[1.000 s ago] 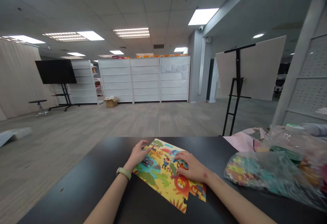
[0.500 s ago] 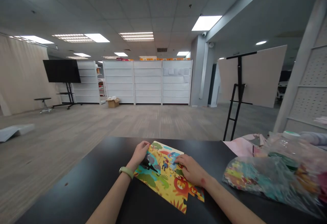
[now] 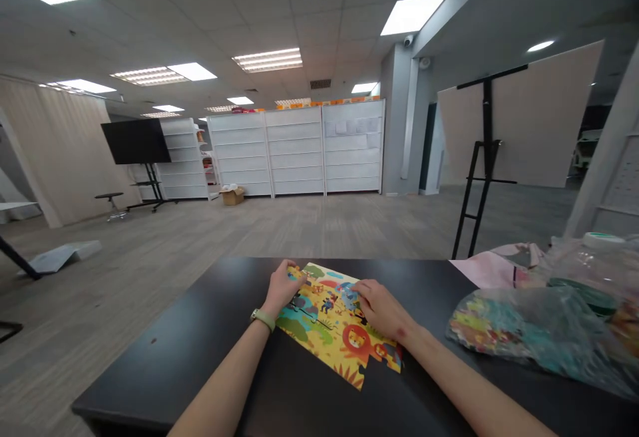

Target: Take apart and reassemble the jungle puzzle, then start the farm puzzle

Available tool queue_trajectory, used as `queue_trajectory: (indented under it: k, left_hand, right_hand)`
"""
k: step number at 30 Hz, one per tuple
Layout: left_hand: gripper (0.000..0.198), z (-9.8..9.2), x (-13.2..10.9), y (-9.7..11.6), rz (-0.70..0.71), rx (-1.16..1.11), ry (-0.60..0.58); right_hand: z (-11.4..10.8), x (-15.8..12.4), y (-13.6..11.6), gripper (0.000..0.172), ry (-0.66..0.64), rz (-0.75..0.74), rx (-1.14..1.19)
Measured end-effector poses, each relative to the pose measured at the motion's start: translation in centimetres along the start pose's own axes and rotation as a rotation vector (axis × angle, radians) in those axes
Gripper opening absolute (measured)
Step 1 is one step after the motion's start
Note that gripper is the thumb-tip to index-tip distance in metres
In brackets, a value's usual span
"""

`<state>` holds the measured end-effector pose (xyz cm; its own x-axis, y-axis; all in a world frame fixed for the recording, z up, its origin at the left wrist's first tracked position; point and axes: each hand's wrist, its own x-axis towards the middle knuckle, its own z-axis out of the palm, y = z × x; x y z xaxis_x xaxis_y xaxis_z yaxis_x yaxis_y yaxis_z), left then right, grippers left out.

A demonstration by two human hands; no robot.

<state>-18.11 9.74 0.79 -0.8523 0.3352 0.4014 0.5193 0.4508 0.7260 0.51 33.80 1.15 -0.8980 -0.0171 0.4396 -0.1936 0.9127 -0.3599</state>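
Observation:
A partly assembled jigsaw puzzle (image 3: 335, 330), yellow with cartoon animals, lies on the black table (image 3: 210, 357) in front of me. My left hand (image 3: 282, 287) rests on the puzzle's left far edge, fingers curled down onto it, a green band on the wrist. My right hand (image 3: 379, 310) lies over the puzzle's right part, fingertips pressing on a blue piece (image 3: 349, 296) near the middle. Whether the piece is loose or set in place I cannot tell.
A clear plastic bag of loose puzzle pieces (image 3: 504, 334) lies at the right on the table, with a pink cloth (image 3: 492, 269) and more bagged items (image 3: 594, 277) behind it. A black easel (image 3: 482, 164) stands beyond the table's far right corner. Open floor and white shelves (image 3: 297, 151) lie beyond.
The view has swung up and to the left. My right fingertips have slid toward the puzzle's middle. My left hand stays on the left edge.

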Motion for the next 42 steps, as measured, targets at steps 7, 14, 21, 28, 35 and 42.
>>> queue_trajectory:
  k: [7, 14, 21, 28, 35, 42]
  left_hand:
    - [0.042, 0.0, -0.7, 0.2, 0.028, -0.08, 0.055]
    - [0.038, 0.7, 0.5, -0.1, 0.043, -0.154, -0.053]
    - [0.03, -3.1, -1.5, -0.5, 0.05, -0.064, -0.297]
    - [0.075, -4.7, -5.3, 0.5, 0.143, 0.069, -0.505]
    - [0.071, -4.9, -4.0, 0.8, 0.124, -0.017, -0.545]
    - [0.047, -4.7, -4.3, 0.8, 0.003, -0.351, -0.447]
  right_hand:
    - [-0.5, -0.2, -0.3, 0.032, 0.015, -0.006, 0.034]
    - [0.2, 0.7, -5.2, 0.028, -0.108, -0.116, 0.072]
    - [1.3, 1.7, -7.3, 0.069, -0.348, -0.173, 0.095]
    - [-0.5, 0.9, -4.3, 0.059, -0.336, -0.158, 0.177]
    - [-0.1, 0.3, -3.9, 0.052, -0.292, -0.162, 0.212]
    - [-0.1, 0.1, -4.3, 0.045, -0.238, -0.218, 0.228]
